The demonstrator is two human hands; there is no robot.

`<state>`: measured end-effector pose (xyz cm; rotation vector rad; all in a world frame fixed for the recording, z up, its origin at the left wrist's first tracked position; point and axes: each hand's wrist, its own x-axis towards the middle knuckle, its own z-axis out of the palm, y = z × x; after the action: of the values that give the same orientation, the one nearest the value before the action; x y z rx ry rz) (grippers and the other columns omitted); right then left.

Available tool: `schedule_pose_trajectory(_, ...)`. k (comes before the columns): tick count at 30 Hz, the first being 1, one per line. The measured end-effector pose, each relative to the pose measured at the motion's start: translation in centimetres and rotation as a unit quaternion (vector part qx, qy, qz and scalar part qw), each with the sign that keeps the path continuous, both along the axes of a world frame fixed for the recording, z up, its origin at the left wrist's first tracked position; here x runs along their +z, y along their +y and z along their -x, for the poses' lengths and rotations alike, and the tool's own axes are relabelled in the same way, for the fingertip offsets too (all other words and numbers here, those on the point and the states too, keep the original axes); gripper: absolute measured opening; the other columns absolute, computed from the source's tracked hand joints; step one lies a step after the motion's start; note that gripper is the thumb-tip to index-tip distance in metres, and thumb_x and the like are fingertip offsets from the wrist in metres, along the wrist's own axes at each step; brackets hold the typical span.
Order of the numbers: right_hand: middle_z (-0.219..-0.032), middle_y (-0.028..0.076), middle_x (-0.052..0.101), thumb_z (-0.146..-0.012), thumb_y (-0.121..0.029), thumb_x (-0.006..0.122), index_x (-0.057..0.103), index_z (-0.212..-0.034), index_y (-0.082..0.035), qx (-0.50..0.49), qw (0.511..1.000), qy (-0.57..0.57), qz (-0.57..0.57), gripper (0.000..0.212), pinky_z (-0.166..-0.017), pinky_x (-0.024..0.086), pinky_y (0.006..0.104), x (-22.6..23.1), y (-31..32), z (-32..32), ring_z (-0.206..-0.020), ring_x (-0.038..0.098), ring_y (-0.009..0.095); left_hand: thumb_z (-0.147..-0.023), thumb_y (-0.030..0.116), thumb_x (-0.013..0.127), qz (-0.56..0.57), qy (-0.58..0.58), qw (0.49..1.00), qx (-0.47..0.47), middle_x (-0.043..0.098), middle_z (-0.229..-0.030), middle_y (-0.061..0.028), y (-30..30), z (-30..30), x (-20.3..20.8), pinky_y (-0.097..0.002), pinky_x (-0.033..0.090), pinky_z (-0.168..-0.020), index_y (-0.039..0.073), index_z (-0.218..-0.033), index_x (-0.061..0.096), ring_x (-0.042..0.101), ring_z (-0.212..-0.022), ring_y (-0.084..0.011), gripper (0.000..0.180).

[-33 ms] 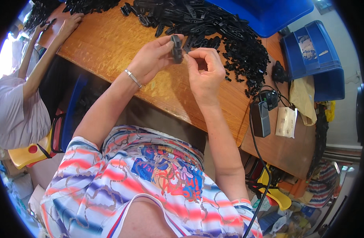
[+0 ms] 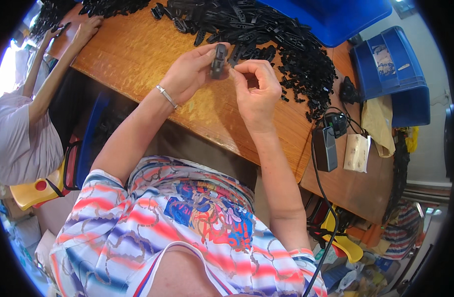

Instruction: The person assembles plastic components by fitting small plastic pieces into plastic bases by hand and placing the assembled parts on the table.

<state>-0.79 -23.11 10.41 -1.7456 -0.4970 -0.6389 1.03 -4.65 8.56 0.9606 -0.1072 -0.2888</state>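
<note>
Holding a black plastic piece (image 2: 218,62) in the left hand (image 2: 191,69), closed on it with the thumb at one side and the fingers behind. Supporting the piece above the wooden surface (image 2: 138,54), apart from it, with the long side close to upright in view and slightly tilted. Bending the right hand (image 2: 258,91) into a pinch just beside the piece, with the tips of thumb and forefinger together and the other fingers curled inward. Cannot tell of any tiny part between those fingertips. Wearing a metal bracelet (image 2: 166,97) on the left wrist. Note, on the surface beyond both hands, a heap of long black pieces (image 2: 237,22), merging at the right with a heap of small black parts (image 2: 308,74). Note a blue bin (image 2: 331,20) behind the heaps and a second blue bin (image 2: 395,81) farther right, near a brown sheet (image 2: 378,123). Find, to the right of the right forearm, a dark rectangular device (image 2: 326,151) with a pale packet (image 2: 356,152) near it. Find, at the far left, a co-worker's hand (image 2: 87,32) near further black pieces.
</note>
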Motion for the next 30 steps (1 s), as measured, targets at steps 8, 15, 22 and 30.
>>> schedule_pose_trajectory(8,-0.094,0.011,0.07,-0.079,0.012,0.08,0.073,-0.093,-0.001,0.101,0.987,-0.022,0.123,0.02,-0.065,0.059,0.033,1.2,-1.2,-0.7,-0.079,0.073,0.026,-0.116,0.028,0.055,-0.075,0.036,0.996,0.014,0.072,-0.098,-0.0014,-0.5,-0.2,0.4,-0.019,0.053,-0.061,0.002,-0.14,0.063,0.07,-0.078,-0.0064,0.036)
schedule_pose_trajectory(15,-0.095,0.01,0.072,-0.081,0.008,0.079,0.072,-0.092,-0.002,0.14,0.971,-0.063,0.186,0.016,-0.068,0.059,0.0352,0.9,-2.3,-1.7,-0.083,0.073,0.028,-0.111,0.037,0.065,-0.236,0.031,0.971,-0.039,0.073,-0.093,-0.0009,0.4,-0.1,0.4,-0.0208,0.048,-0.059,0.004,-0.112,0.073,0.066,-0.07,-0.0068,0.035)
schedule_pose_trajectory(22,-0.093,0.009,0.073,-0.082,-0.004,0.086,0.073,-0.095,-0.002,0.115,0.973,0.078,0.185,0.018,-0.067,0.057,0.0356,-0.5,-1.8,-0.8,-0.079,0.072,0.024,-0.104,0.016,0.071,-0.269,-0.083,0.959,-0.026,0.075,-0.108,-0.0055,1.1,2.4,0.5,-0.0265,0.057,-0.087,-0.004,-0.127,0.071,0.069,-0.095,-0.0101,0.03)
schedule_pose_trajectory(30,-0.081,0.013,0.074,-0.082,-0.016,0.092,0.074,-0.104,0.003,0.153,0.901,0.385,0.131,0.034,-0.066,0.055,0.0344,-1.8,1.4,1.4,-0.07,0.069,0.02,-0.097,0.004,0.071,-0.44,-0.123,0.89,-0.016,0.071,-0.126,-0.0068,5.1,6.3,2.1,-0.031,0.054,-0.101,-0.003,-0.134,0.069,0.066,-0.115,-0.0135,0.038)
